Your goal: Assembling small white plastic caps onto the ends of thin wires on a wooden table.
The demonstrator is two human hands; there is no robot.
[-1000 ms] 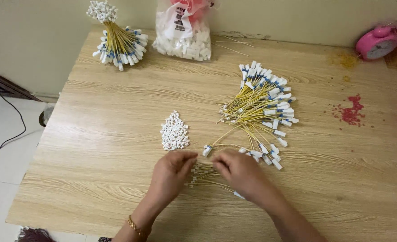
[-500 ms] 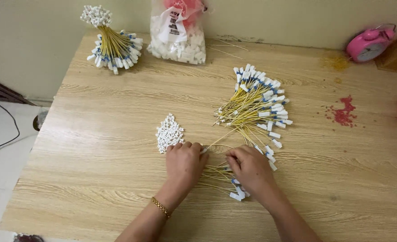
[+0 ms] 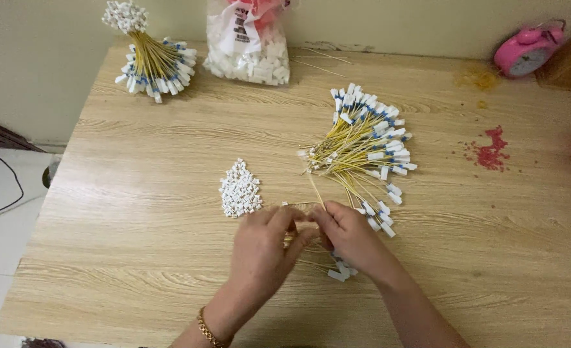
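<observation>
The likeliest slip, as I judge it, is at the fingertips: the yellow wire (image 3: 315, 193) pinched between both hands is thin and springy, and the white piece at its near end is tiny. A slight loosening of either grip could let the wire flick away or let the small piece drop onto the desk (image 3: 137, 270), where it would be hard to tell from the others. A second risk is the left forearm or wrist sweeping the heap of small white caps (image 3: 239, 189), which lies just to the left of and beyond the left hand, and scattering it. The short bundle of wires under the hands (image 3: 337, 267) could also be dragged or tangled by the right wrist.

The left hand (image 3: 263, 248) has its fingers curled and closed together, thumb and forefinger pinching toward the right. The right hand (image 3: 350, 235) meets it, fingertips pressed onto the same wire end, so both grips are clamped on that 1 wire; exactly what sits between the tips is hidden.

The wire runs from the grips away and slightly left. Beyond and right of the right hand lies the big fan of yellow wires with white-and-blue tags (image 3: 366, 145).
</observation>
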